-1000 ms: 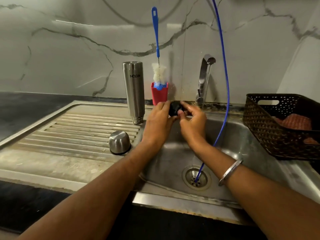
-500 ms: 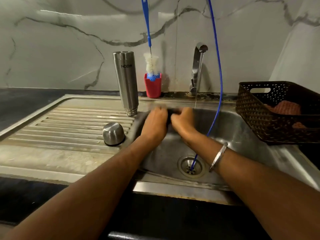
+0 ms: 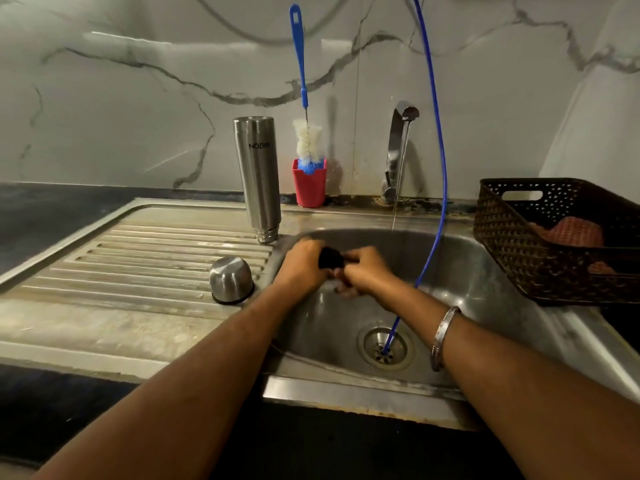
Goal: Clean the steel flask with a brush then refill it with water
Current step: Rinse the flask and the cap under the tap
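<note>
Steel flask [image 3: 258, 178] is standing upside down on the draining board [image 3: 138, 258], just left of the sink bowl [image 3: 460, 282] and beside the red cup [image 3: 309, 187] holding the bottle brush [image 3: 307, 140]. Its steel cap [image 3: 230, 279] is sitting dome-up nearer the front, apart from it. Both hands are working over the bowl: left hand [image 3: 303, 266] is gripping a small black stopper [image 3: 330, 258], fingers curled round it; right hand [image 3: 363, 271] is pinching or rubbing its other end, exact finger lay blurred. A thin stream is running from the tap [image 3: 398, 150]. Judging the handling: flask looks rigid, smooth and probably wet, so slippery; being empty it's likely light but top-heavy on its narrow mouth. Wrapping the whole hand round mid-body looks safest. Stopper is small and wet, easy to drop.
</note>
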### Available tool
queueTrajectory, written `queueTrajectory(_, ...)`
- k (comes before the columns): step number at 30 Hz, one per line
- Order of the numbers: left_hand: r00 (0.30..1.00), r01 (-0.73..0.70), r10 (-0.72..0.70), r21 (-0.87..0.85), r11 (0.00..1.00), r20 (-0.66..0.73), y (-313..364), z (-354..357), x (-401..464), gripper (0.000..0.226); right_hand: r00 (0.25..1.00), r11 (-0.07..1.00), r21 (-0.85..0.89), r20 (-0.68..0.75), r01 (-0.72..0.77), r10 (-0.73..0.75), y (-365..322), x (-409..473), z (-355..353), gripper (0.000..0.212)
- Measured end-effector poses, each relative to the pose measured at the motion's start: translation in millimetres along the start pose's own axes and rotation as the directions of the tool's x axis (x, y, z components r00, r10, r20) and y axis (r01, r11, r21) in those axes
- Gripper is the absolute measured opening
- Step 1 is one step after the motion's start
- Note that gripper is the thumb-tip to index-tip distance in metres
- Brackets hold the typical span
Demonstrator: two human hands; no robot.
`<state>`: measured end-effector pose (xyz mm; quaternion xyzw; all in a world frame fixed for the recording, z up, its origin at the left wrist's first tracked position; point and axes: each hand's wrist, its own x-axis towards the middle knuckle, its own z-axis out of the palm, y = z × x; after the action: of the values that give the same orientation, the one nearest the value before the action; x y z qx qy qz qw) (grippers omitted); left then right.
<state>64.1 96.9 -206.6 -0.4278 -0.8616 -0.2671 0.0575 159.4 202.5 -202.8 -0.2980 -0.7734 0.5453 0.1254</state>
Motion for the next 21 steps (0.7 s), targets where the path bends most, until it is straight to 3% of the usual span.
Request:
queueTrajectory(2,0.998,0.050,-0.051,0.017,0.999,0.022,-3.7,-0.1,-0.6,0.041,0.995,0.943,-0.319,0.004,0.097,-0.101,7.0,5.0,-8.6,0.056)
queueTrajectory(4,0.993,0.045,-0.049,-0.041,0.998,-0.106,2.2,-6.6,-1.4,0.043,0.953,0.898,-0.352,-0.049,0.263,-0.298,7.9,7.4,-14.9,0.068)
queueTrajectory(7,0.935,-0.158,0.080,-0.205,0.966,-0.347,21.1,-19.4,-7.3,0.050,0.739,0.724,-0.323,-0.099,0.609,-0.666,5.5,8.1,-19.6,0.075)
queueTrajectory(8,0.905,-0.227,0.119,-0.227,0.947,-0.408,23.5,-22.0,-8.0,0.052,0.660,0.658,-0.359,-0.135,0.663,-0.739,5.1,9.2,-21.4,0.072)
queueTrajectory(9,0.905,-0.240,0.127,-0.242,0.940,-0.407,20.4,-20.2,-6.7,0.052,0.626,0.623,-0.413,-0.148,0.664,-0.765,6.5,11.7,-22.9,0.067)
queueTrajectory(10,0.936,-0.192,0.094,-0.268,0.944,-0.339,15.3,-16.6,-6.1,0.051,0.672,0.635,-0.458,-0.105,0.622,-0.733,9.1,15.1,-24.7,0.061)
queueTrajectory(12,0.996,0.090,-0.091,-0.206,0.974,0.009,3.0,-0.9,-6.8,0.048,0.916,0.722,-0.583,0.104,0.372,-0.388,11.9,10.0,-20.9,0.043)
queueTrajectory(13,0.986,0.148,-0.133,-0.154,0.977,0.105,-0.3,3.7,-8.4,0.046,0.955,0.716,-0.633,0.172,0.295,-0.242,12.2,5.7,-17.9,0.039)
queueTrajectory(14,0.988,0.140,-0.128,-0.161,0.977,0.082,1.8,3.1,-9.2,0.045,0.954,0.703,-0.647,0.161,0.295,-0.253,8.7,3.5,-16.7,0.039)
queueTrajectory(15,0.996,0.068,-0.080,-0.224,0.972,-0.045,5.8,-1.6,-7.4,0.045,0.913,0.689,-0.634,0.065,0.350,-0.403,3.4,3.8,-18.9,0.042)
queueTrajectory(17,0.931,-0.136,0.029,-0.272,0.953,-0.364,15.2,-13.0,-2.1,0.050,0.642,0.579,-0.639,-0.169,0.506,-0.748,-2.9,5.9,-24.6,0.058)
queueTrajectory(18,0.923,-0.144,0.037,-0.255,0.956,-0.382,16.5,-14.5,-1.0,0.051,0.603,0.549,-0.661,-0.179,0.512,-0.777,-4.4,6.0,-25.3,0.061)
queueTrajectory(19,0.965,-0.061,-0.006,-0.244,0.968,-0.264,15.9,-13.0,-1.2,0.049,0.695,0.571,-0.655,-0.096,0.496,-0.713,-3.9,6.0,-25.4,0.056)
queueTrajectory(20,0.993,0.092,-0.105,-0.200,0.975,-0.052,10.9,-5.9,-2.6,0.048,0.848,0.621,-0.654,0.059,0.432,-0.527,-0.1,6.3,-21.3,0.046)
queueTrajectory(21,0.962,0.240,-0.222,-0.102,0.966,0.162,5.2,2.4,-5.8,0.046,0.932,0.621,-0.697,0.224,0.357,-0.284,6.4,6.5,-16.8,0.038)
